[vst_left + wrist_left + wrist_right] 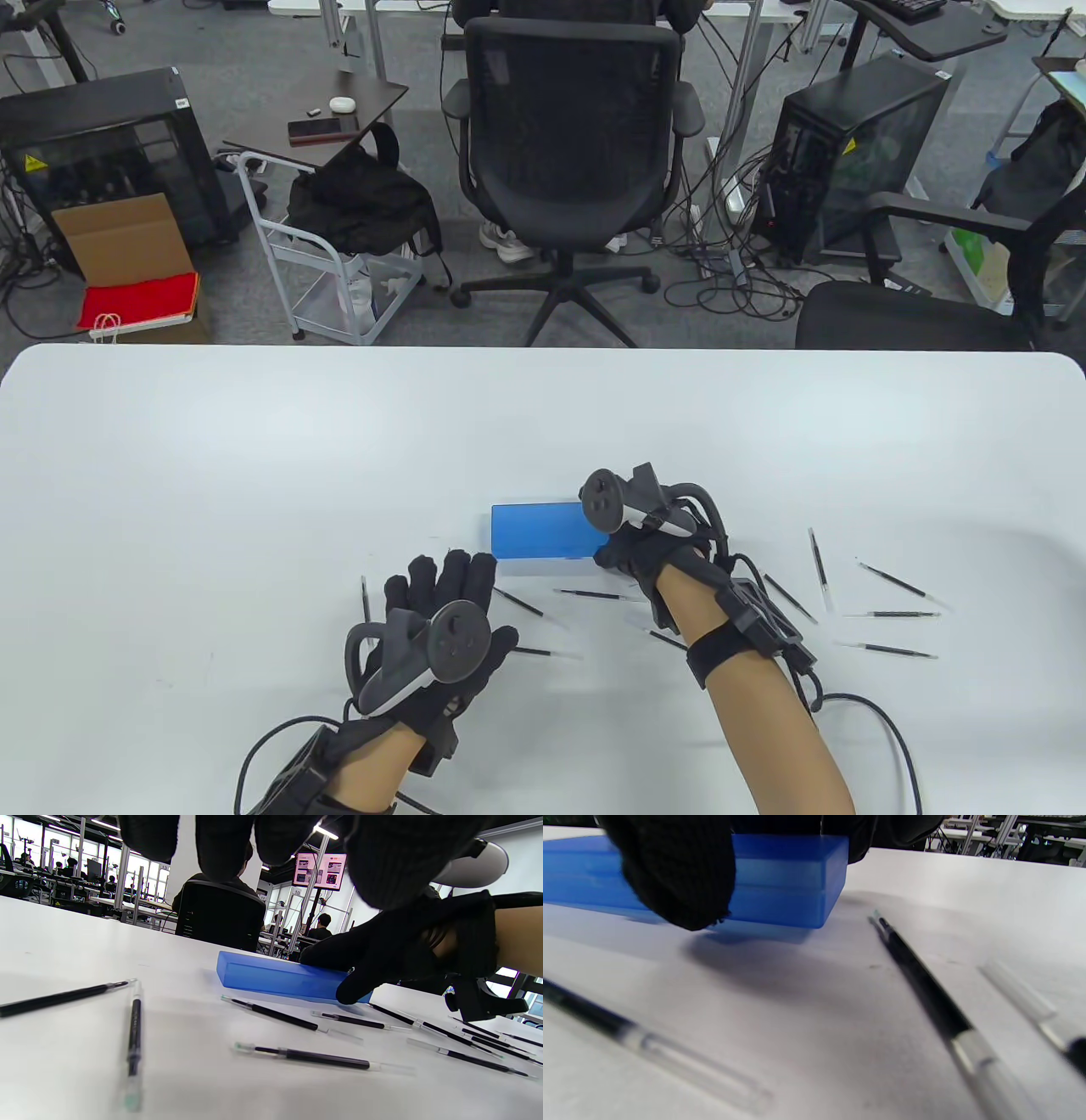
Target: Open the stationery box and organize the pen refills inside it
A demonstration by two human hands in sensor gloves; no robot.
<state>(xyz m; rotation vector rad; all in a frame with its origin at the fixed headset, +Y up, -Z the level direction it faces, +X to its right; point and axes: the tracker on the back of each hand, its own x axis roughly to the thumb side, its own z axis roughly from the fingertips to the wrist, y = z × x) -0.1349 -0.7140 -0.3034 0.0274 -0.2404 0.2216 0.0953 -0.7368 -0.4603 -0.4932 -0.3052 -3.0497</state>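
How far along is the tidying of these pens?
Barely begun. The blue stationery box is closed. The right hand grips its right end, thumb on the front wall; the left hand hovers open. All the pen refills lie loose on the table.

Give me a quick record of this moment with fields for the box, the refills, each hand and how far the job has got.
box: blue stationery box, lid closed, flat on the white table
refills: pen refills loose on the table, on both sides of the right arm, none in the box
right hand: right hand at the box's right end, thumb on its front edge, fingers over the top
left hand: left hand above the table, fingers relaxed, holds nothing
progress: box not yet opened
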